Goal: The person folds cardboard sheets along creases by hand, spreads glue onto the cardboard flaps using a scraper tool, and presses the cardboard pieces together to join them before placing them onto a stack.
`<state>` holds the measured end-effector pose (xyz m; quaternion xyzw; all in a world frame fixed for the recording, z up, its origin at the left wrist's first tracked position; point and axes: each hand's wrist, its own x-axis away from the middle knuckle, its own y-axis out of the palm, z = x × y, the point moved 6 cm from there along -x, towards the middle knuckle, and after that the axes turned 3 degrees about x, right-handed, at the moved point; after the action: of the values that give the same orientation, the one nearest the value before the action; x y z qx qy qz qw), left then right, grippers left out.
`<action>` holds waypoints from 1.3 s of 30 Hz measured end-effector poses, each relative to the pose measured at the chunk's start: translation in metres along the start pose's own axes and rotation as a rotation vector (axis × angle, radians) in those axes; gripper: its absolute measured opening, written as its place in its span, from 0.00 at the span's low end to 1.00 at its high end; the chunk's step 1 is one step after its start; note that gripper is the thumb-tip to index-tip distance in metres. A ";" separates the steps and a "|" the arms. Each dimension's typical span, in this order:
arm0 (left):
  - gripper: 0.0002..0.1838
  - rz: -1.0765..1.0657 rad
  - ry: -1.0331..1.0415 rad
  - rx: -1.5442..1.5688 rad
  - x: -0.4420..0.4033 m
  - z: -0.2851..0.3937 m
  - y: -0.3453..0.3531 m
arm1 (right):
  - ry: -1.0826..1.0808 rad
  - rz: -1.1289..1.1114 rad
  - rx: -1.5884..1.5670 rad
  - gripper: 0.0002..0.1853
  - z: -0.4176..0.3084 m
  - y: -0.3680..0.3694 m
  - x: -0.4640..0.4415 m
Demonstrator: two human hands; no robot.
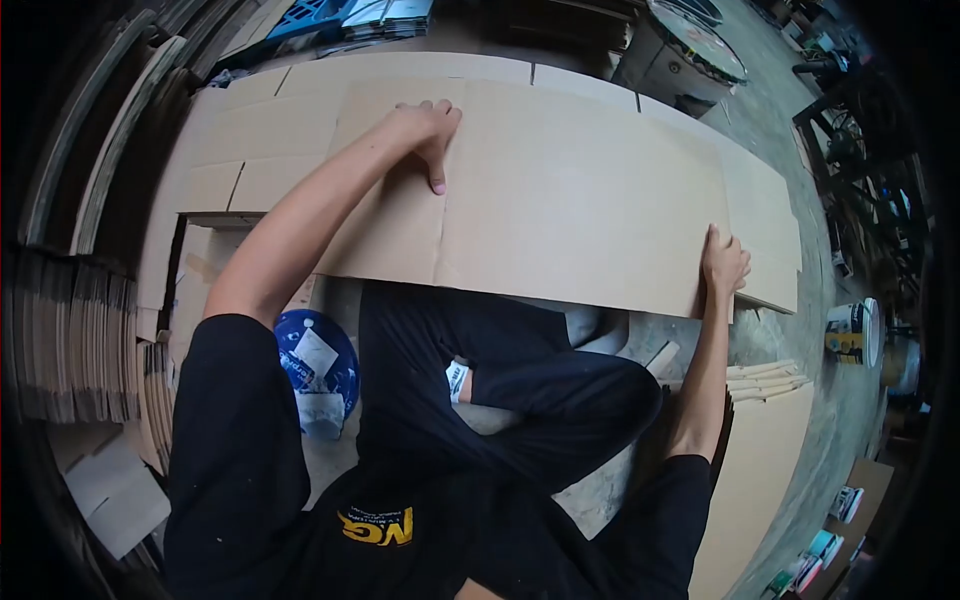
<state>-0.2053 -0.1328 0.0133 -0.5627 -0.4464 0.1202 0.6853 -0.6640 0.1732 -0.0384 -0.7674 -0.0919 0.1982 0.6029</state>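
Observation:
A wide, flat brown cardboard sheet (pixel 580 190) lies in front of me, above my crossed legs, with a crease running down its left part. My left hand (pixel 430 135) is at this crease near the far edge, its fingers bent against the board and its thumb pointing down along it. At the sheet's right edge, my right hand (pixel 725 262) is closed around the board, thumb on top; its other fingers are partly hidden. More flat cardboard (pixel 765 225) shows beneath and beyond the sheet.
Stacked cardboard (pixel 70 340) stands on the left. A blue round lid (pixel 330 350) lies beside my leg. Folded cardboard pieces (pixel 765 382) are at my right. Behind stands a drum (pixel 680 55); a paint bucket (pixel 852 333) sits on the concrete floor at right.

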 end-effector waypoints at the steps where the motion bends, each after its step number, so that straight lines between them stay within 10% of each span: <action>1: 0.66 -0.004 -0.003 0.000 -0.004 0.000 -0.001 | -0.004 0.000 -0.023 0.43 0.000 0.000 0.000; 6: 0.62 -0.115 -0.044 0.192 -0.005 -0.004 0.005 | -0.123 -0.108 -0.168 0.39 0.017 0.011 -0.039; 16: 0.13 0.897 0.034 0.306 0.004 -0.007 0.038 | -0.417 -0.198 -0.433 0.17 0.014 -0.130 -0.136; 39: 0.10 1.053 0.048 0.562 0.010 -0.015 0.054 | -0.529 -0.041 -0.036 0.23 -0.103 -0.338 -0.079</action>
<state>-0.1703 -0.1175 -0.0290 -0.5080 -0.0430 0.5445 0.6660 -0.6599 0.1387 0.3217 -0.6974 -0.2653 0.3782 0.5479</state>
